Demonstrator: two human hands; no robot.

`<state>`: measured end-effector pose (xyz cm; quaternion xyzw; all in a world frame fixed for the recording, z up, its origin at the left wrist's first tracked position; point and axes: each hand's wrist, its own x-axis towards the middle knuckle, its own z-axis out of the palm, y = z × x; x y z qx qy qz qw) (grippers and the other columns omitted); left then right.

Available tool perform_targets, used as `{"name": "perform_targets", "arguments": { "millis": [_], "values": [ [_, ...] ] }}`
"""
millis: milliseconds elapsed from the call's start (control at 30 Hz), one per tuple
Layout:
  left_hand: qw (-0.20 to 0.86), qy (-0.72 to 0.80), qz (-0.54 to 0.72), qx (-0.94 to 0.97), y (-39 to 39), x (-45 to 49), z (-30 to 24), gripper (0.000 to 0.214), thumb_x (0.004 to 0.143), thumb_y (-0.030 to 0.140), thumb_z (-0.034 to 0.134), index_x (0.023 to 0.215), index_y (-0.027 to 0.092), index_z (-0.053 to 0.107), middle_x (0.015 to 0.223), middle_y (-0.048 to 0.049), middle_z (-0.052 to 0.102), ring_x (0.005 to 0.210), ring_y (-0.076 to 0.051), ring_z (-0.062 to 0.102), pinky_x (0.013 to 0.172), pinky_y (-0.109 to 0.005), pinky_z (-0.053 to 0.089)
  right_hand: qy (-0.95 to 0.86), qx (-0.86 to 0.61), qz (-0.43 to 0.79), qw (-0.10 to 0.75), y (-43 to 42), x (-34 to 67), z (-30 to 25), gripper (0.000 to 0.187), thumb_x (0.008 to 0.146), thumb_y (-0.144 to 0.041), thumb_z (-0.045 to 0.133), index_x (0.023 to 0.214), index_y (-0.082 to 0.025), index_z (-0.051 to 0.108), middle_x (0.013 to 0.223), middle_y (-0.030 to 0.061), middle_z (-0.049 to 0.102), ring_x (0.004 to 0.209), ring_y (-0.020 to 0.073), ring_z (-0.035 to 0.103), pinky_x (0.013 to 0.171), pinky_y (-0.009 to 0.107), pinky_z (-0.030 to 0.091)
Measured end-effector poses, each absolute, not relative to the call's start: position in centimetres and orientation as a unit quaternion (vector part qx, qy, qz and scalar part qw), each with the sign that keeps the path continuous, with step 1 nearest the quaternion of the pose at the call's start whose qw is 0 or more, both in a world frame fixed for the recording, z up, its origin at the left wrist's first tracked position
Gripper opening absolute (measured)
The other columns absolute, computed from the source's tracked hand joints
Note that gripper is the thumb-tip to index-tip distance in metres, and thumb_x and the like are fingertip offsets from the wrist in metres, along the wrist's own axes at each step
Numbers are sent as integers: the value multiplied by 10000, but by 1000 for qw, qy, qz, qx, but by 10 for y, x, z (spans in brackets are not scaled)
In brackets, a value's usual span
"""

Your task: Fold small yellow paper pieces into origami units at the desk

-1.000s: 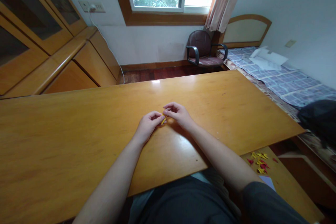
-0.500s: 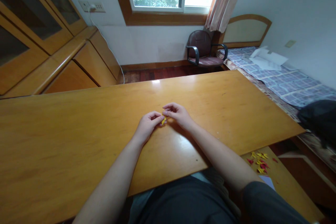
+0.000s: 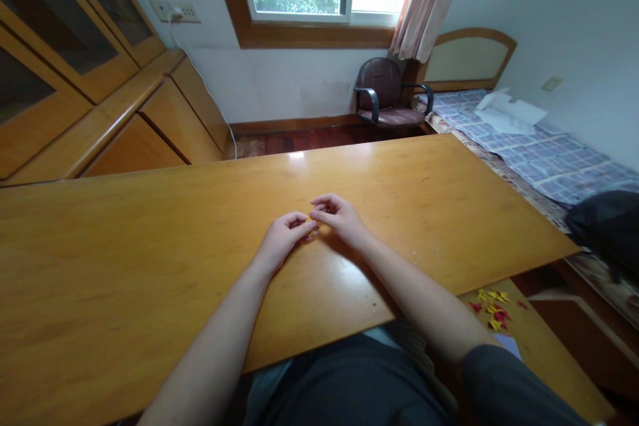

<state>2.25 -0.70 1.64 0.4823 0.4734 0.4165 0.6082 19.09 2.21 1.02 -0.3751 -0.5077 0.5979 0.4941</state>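
Over the middle of the wooden table [image 3: 150, 266], my hands meet at a small piece of folded yellow paper [image 3: 312, 231]. My left hand [image 3: 285, 237] pinches it between thumb and fingers. From the right, my right hand [image 3: 339, 217] grips the paper's upper end with thumb and forefinger, its other fingers curled loosely. Most of the paper is hidden behind the fingertips, so its exact shape does not show.
Several small red and yellow folded paper pieces [image 3: 494, 309] lie on a lower wooden surface [image 3: 549, 359] at the right, near a pale sheet [image 3: 508, 345]. Beyond the table stand an office chair [image 3: 387, 93], a bed [image 3: 559, 153] and a cabinet [image 3: 124, 120].
The yellow paper has turned slightly and is now more covered by my fingers. My left thumb has shifted a little over it. Both arms stay nearly in place.
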Motion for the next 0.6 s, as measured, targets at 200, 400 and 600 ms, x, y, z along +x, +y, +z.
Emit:
{"name": "perform_targets", "arguments": {
  "millis": [200,400,600],
  "values": [
    [595,484,416,489,-7,22,19,320,672,463,823,726,161,733,710,-41,717,643,-149,601,644,-257,455,-507,-355,615,489,22,191,8,346,700,-361,809,973,-192,682,806,-10,682,736,131,639,744,294,526],
    [598,487,419,480,-7,22,23,305,661,451,820,751,167,755,717,-51,729,650,-168,610,644,-270,461,-495,-351,629,485,22,195,8,338,702,-368,818,963,-191,697,802,-8,702,743,130,641,770,298,521],
    [596,489,420,479,-9,24,26,302,664,444,822,702,164,716,702,-37,712,639,-150,592,642,-254,434,-492,-359,634,477,20,195,12,369,664,-364,844,947,-177,699,782,-6,707,710,129,646,739,294,518]
  ]
}}
